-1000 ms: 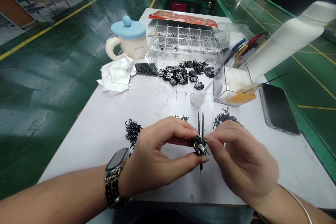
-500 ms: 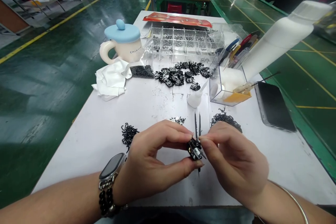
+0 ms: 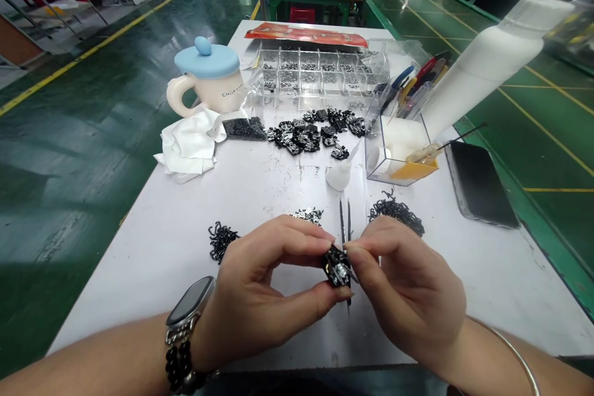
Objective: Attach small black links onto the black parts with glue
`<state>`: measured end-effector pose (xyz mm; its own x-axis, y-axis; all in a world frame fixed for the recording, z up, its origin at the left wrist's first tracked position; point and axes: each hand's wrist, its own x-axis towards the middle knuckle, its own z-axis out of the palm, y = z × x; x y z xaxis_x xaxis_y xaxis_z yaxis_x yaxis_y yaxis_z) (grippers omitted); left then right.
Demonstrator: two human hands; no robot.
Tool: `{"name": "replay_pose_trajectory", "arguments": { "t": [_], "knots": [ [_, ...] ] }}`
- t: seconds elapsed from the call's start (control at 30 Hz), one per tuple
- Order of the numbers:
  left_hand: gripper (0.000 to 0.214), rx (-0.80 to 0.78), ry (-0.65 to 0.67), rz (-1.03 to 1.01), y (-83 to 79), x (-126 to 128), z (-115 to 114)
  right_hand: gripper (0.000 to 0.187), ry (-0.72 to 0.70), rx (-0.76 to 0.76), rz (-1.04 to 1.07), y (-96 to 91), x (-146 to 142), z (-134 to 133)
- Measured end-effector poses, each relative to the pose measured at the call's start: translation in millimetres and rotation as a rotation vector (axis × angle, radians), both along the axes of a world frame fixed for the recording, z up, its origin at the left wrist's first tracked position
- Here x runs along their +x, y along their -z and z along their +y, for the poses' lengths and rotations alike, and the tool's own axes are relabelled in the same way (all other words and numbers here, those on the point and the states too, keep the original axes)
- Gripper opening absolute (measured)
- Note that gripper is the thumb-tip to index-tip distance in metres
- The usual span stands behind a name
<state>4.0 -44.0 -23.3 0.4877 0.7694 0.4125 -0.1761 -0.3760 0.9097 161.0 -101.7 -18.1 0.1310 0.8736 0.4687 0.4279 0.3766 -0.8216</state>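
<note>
While the left hand and the right hand meet over one small black part, neither is spread: each pinches it between thumb and forefinger, the fingertips almost touching.

Step in hand: close work on that single part, held in the air above the white work table, near its front edge. Fine black tweezers stand up behind the part, and a tip shows below it (which fingers carry them cannot be told).

Left of the hands: a scatter of black wire hooks.
Right of the hands: a second wire scatter.
Further up: a heap of black parts, a clear compartment tray, a blue-lidded mug, a crumpled white cloth, a clear acrylic box, and a phone.
</note>
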Motion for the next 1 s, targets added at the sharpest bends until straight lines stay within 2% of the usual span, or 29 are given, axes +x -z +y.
{"name": "replay_pose_trajectory", "arguments": {
  "t": [1.0],
  "knots": [
    [0.039, 0.018, -0.027, 0.000, -1.3, -0.4, -0.9, 0.008, -0.032, 0.058, -0.056, -4.7, 3.6, 0.1]
  ]
}}
